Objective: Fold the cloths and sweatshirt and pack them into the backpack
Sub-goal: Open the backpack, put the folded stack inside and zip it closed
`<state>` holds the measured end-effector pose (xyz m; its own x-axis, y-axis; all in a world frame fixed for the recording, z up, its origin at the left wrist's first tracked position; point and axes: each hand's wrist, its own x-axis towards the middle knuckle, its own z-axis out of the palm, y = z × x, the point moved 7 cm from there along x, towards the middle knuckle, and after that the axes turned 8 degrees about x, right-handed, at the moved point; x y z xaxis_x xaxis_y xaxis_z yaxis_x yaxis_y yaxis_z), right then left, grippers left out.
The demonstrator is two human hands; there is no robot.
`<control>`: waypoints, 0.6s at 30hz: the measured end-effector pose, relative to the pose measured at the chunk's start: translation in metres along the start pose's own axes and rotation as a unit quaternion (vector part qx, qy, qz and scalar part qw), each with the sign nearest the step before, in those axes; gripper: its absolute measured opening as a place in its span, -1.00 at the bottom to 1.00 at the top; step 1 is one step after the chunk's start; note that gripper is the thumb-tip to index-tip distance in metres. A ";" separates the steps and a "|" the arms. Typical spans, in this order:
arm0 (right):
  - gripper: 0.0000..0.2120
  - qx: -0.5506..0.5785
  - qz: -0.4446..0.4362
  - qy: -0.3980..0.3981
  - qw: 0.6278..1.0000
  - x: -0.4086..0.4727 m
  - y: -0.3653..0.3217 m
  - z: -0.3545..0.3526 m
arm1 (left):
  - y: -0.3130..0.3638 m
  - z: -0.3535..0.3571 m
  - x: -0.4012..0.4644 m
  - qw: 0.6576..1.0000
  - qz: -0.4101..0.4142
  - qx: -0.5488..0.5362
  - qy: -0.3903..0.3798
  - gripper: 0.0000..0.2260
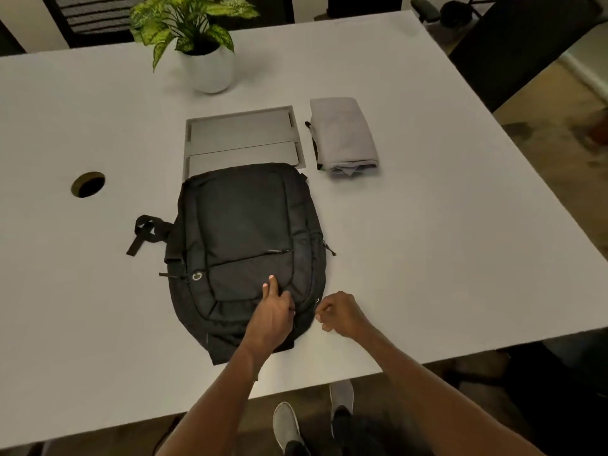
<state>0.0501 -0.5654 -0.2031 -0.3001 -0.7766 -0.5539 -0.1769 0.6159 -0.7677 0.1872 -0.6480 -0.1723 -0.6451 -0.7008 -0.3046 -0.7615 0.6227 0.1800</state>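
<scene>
Backpack (246, 245), black woven fabric with a rounded top, lies flat on the white desk (427, 258) near its front edge. Left hand (274, 312) presses it, forefinger extended; right hand (340, 312) is curled beside it, perhaps pinching a zipper pull. Beyond: grey hatch (241, 136), folded grey sweatshirt (343, 136), potted plant (197, 37).

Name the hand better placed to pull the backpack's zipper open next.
Right. The right hand pinches at the zipper on the backpack edge, while the left hand rests on the front, steadying it.
</scene>
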 end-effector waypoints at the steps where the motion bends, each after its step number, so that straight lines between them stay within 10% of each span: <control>1: -0.91 0.011 0.003 -0.004 1.000 -0.005 0.001 0.007 | 0.000 -0.001 -0.001 1.000 0.003 -0.007 0.002 -0.84; 11: -0.90 0.050 0.021 0.063 0.997 -0.023 0.009 0.020 | 0.014 -0.001 -0.024 0.983 -0.098 -0.144 0.059 -0.69; 18: -0.89 0.089 0.082 0.058 0.991 -0.024 0.014 0.015 | 0.013 0.031 -0.026 0.856 -0.234 -0.460 -0.027 -0.75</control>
<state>0.0686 -0.5404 -0.2051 -0.4183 -0.6408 -0.6438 0.0489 0.6919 -0.7204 0.1960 -0.6111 -0.1913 -0.2709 -0.7664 -0.5824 -0.6793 -0.2764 0.6798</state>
